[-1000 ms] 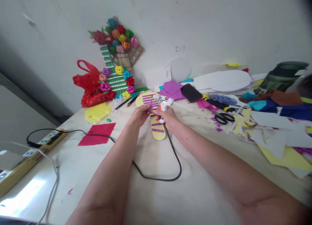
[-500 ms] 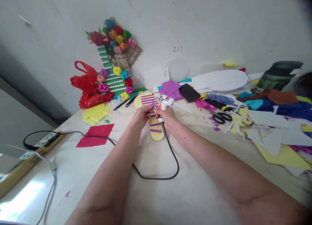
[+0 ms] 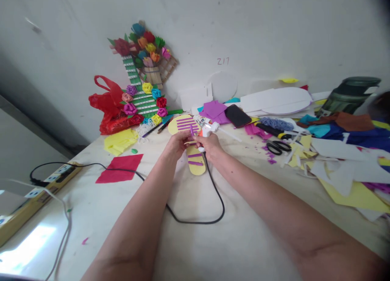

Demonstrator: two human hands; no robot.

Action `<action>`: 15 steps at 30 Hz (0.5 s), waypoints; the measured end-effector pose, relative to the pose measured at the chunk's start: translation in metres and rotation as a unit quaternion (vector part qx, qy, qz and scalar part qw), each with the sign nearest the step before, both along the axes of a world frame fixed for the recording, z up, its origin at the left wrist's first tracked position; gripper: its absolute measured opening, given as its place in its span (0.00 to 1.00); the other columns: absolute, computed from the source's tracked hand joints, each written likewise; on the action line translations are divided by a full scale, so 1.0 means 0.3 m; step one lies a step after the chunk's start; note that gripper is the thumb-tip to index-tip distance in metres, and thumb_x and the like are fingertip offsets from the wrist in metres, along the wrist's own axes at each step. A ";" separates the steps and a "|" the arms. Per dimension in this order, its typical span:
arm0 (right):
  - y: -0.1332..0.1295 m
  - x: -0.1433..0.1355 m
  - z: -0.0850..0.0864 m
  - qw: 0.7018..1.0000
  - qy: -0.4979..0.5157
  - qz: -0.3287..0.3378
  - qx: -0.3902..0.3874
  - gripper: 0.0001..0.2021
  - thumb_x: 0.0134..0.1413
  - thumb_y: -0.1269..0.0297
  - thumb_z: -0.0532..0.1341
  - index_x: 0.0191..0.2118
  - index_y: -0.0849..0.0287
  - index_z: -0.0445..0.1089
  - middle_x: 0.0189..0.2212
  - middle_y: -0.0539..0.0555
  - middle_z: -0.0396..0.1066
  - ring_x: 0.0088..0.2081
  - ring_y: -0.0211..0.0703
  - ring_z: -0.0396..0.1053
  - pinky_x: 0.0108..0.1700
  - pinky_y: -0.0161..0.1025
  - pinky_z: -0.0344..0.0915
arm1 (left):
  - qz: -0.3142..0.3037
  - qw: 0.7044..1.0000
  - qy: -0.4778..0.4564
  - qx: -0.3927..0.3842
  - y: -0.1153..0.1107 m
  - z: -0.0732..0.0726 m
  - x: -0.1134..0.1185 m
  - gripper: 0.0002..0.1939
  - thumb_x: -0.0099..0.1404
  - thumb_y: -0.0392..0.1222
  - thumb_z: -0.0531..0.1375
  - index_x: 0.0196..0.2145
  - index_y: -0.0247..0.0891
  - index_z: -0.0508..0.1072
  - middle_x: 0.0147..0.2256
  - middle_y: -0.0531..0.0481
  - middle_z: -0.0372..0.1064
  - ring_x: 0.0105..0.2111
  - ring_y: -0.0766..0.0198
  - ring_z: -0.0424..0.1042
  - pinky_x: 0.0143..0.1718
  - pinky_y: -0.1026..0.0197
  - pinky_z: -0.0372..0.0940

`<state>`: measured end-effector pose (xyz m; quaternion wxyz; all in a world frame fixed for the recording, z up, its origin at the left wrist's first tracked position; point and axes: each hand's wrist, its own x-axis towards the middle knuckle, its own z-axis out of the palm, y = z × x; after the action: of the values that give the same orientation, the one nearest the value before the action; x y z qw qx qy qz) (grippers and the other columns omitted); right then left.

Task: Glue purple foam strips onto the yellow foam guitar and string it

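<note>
My right hand (image 3: pixel 210 143) is wrapped round a white hot glue gun (image 3: pixel 207 130) with an orange part near its nozzle and a clear glue stick (image 3: pixel 229 133) jutting from its back. Pinched in my left hand (image 3: pixel 179 143) is a small purple strip (image 3: pixel 191 130), held close to the nozzle; the fingers of both hands nearly meet. Beneath them lies a yellow sole-shaped cutout (image 3: pixel 198 169) with several purple strips across it. My hands hide its middle. A black cord (image 3: pixel 217 195) loops from the gun's handle across the table.
A power strip (image 3: pixel 55 179) lies at the left edge, near a red paper sheet (image 3: pixel 120 168). Behind stand a red plastic bag (image 3: pixel 108 108) and a green striped piece with paper flowers (image 3: pixel 144 102). At right are a phone (image 3: pixel 237 115), scissors (image 3: pixel 278 147), paper scraps and a dark bottle (image 3: pixel 347 96).
Very little differs. The whole view has shifted slightly to the right, while both hands keep the same hold on the purple strip and the glue gun.
</note>
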<state>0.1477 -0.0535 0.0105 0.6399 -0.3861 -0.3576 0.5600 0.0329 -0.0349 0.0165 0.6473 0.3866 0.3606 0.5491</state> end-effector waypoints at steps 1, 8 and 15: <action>0.000 0.000 0.000 1.000 0.002 0.002 0.000 0.11 0.29 0.72 0.63 0.21 0.60 0.59 0.09 0.41 0.58 0.12 0.28 0.54 0.16 0.30 0.56 | 0.003 1.000 0.002 -0.004 -0.002 0.002 0.000 0.06 0.46 0.32 0.59 0.27 0.31 0.70 0.20 0.51 0.67 0.21 0.67 0.68 0.20 0.66 0.61; 0.001 0.004 -0.002 1.000 0.000 0.000 -0.006 0.13 0.28 0.70 0.65 0.21 0.59 0.58 0.10 0.41 0.58 0.13 0.27 0.53 0.17 0.30 0.58 | -0.011 0.999 -0.005 -0.031 -0.010 0.010 -0.010 0.11 0.46 0.30 0.58 0.31 0.31 0.71 0.21 0.50 0.68 0.23 0.66 0.69 0.22 0.66 0.63; -0.006 0.001 -0.006 1.000 -0.007 0.025 0.010 0.15 0.26 0.66 0.67 0.21 0.59 0.58 0.10 0.40 0.57 0.12 0.27 0.52 0.16 0.30 0.58 | -0.005 0.997 -0.024 -0.075 0.006 -0.010 -0.026 0.07 0.49 0.31 0.59 0.30 0.30 0.71 0.22 0.48 0.69 0.21 0.69 0.68 0.19 0.68 0.61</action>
<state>0.1481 -0.0553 0.0088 0.6268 -0.3746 -0.3776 0.5693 0.0250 -0.0331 0.0137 0.6854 0.3258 0.3833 0.5265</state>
